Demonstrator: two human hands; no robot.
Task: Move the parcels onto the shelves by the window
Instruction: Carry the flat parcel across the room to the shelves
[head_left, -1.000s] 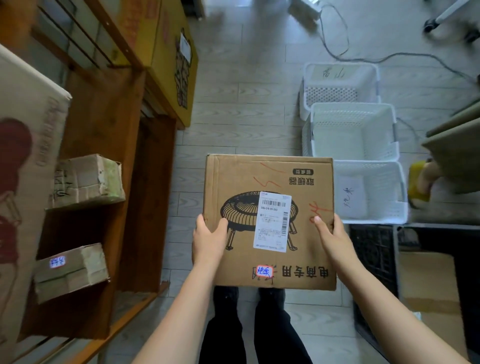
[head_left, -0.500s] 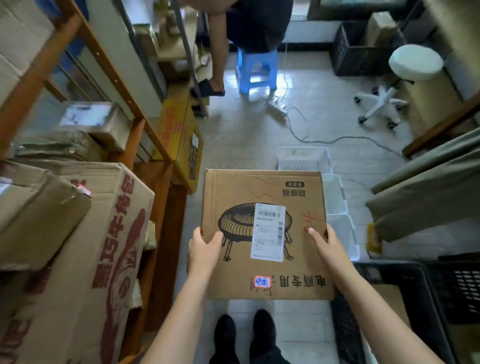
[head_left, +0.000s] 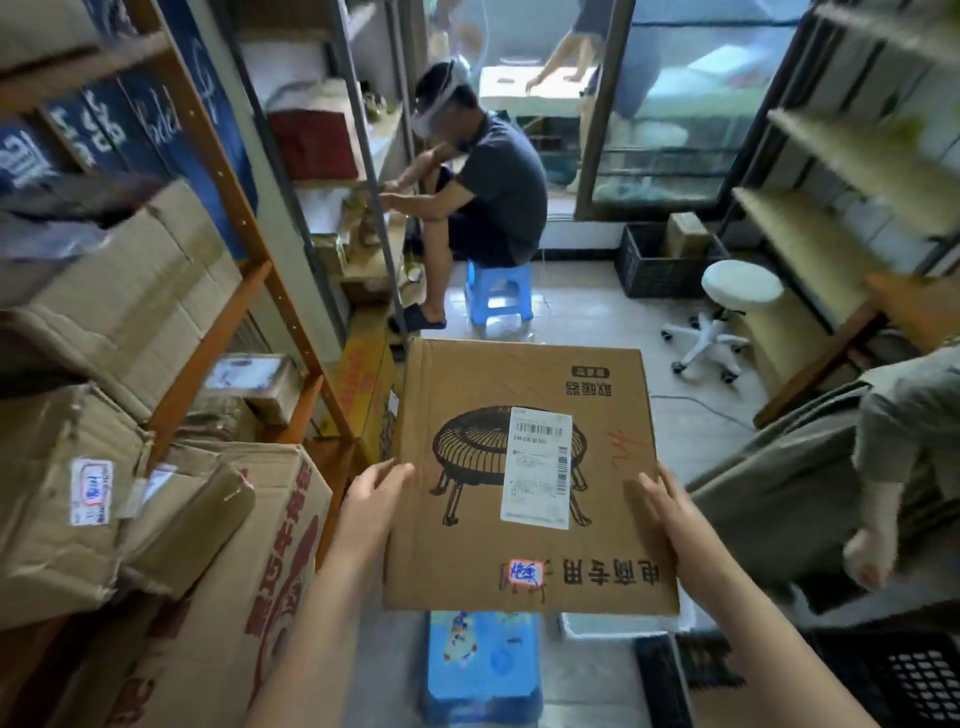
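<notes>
A flat brown cardboard parcel (head_left: 524, 473) with a printed heater drawing and a white shipping label is held level in front of me. My left hand (head_left: 371, 499) grips its left edge, thumb on top. My right hand (head_left: 670, 512) grips its right edge. A wooden shelf rack (head_left: 244, 291) stands on my left, packed with cardboard boxes. Pale empty shelves (head_left: 841, 171) stand at the right, beside the window (head_left: 685, 98) at the far end.
A person (head_left: 483, 192) sits on a blue stool (head_left: 498, 293) ahead by the left shelves. A white wheeled stool (head_left: 727, 317) and a black crate (head_left: 662, 265) stand near the window. A blue stool (head_left: 480, 665) is under the parcel. Another person (head_left: 883, 467) bends at right.
My view has lifted from the floor and white baskets to the room ahead. The parcel stays in both hands, raised and carried forward. The window and the far shelves have come into view.
</notes>
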